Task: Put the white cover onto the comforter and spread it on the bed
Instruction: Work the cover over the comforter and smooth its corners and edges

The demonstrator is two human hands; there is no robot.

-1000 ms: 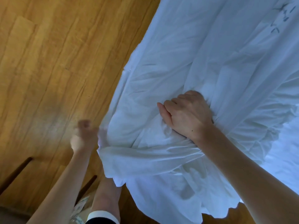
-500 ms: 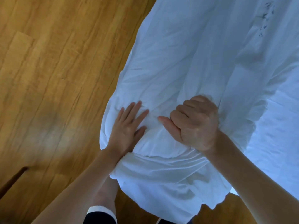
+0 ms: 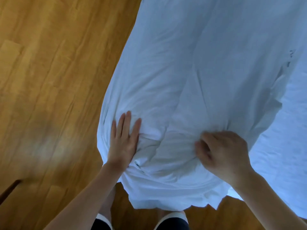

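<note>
The white cover (image 3: 191, 72) with the comforter bulging inside it stretches from my legs up across the middle of the view. Its near end hangs bunched over the floor in front of me. My left hand (image 3: 123, 141) lies flat on the bunched left edge, fingers straight and pressing the fabric. My right hand (image 3: 222, 151) has its fingers curled into a fold of the cover at the right of the bunch and grips it. The comforter itself is hidden under the cover.
Wooden floor (image 3: 49, 80) fills the left half. The bed's pale sheet (image 3: 285, 146) lies at the right, under the cover's edge. My legs in dark shorts with white trim (image 3: 172, 221) stand at the bottom, close against the hanging cover end.
My left hand came from beside the cover's edge onto the fabric and now presses flat. My right hand slid right and nearer me, still gripping the cover. The view shifted right.
</note>
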